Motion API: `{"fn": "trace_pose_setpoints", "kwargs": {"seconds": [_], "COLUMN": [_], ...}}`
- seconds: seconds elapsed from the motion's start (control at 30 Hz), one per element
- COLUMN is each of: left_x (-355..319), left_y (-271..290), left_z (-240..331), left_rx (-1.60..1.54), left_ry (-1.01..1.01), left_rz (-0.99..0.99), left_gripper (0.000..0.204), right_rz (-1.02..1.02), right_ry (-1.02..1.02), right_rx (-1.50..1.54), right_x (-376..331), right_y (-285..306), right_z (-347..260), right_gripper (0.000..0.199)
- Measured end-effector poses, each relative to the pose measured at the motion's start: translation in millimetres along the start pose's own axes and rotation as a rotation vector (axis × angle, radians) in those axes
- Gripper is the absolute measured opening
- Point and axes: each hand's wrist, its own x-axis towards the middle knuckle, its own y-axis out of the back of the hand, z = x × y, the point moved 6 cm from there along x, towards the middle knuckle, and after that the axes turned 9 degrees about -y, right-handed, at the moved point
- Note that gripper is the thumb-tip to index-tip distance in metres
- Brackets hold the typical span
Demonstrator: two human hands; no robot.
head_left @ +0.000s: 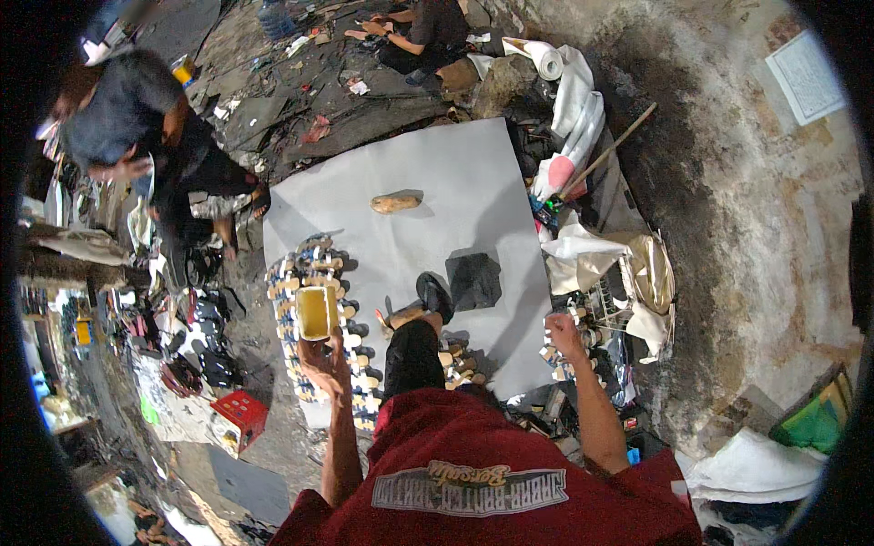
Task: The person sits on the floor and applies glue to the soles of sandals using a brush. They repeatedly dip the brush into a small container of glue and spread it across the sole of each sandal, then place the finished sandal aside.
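Observation:
My left hand (326, 366) grips a small rectangular tub (316, 314) by its near end. The tub has a pale rim and a yellow-amber inside. Beneath and around it, several sandals (284, 338) with tan footbeds and dark straps lie in packed rows along the left of a pale grey sheet (455, 173). Over on the right, my right hand (566, 337) is closed above another group of sandals (557, 367) at the sheet's edge. Whatever its fingers hold, if anything, is hidden. Between my arms lie more sandals (462, 366), beside my dark-clothed leg.
A brown shoe last (395, 202) lies on the sheet's far part, with a dark square pad (473, 279) nearer. Rolled white material (578, 100) and a stick (610, 150) border the right. A red box (239, 420) stands at left. Two other people (137, 109) are nearby.

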Motion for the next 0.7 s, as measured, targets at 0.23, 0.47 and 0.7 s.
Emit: {"fn": "trace_pose_setpoints", "kwargs": {"seconds": [0.23,0.47,0.7], "left_x": [97,142,138], "left_y": [-90,-115,-114], "left_z": [48,43,31], "left_rx": [-0.052,0.046,0.223], "left_ry": [0.020,-0.042,0.119], "left_rz": [-0.040,0.147,0.225], "left_gripper": [0.041,0.038,0.041], "right_rz": [-0.224,-0.136,-0.276], "right_ry": [-0.292,-0.017,0.172], "right_rx": [-0.203,-0.531,-0.538], "right_x": [48,144,199], "right_y": [3,46,-21], "right_z": [46,-58,-273], "right_gripper": [0.035,0.027,0.031]}}
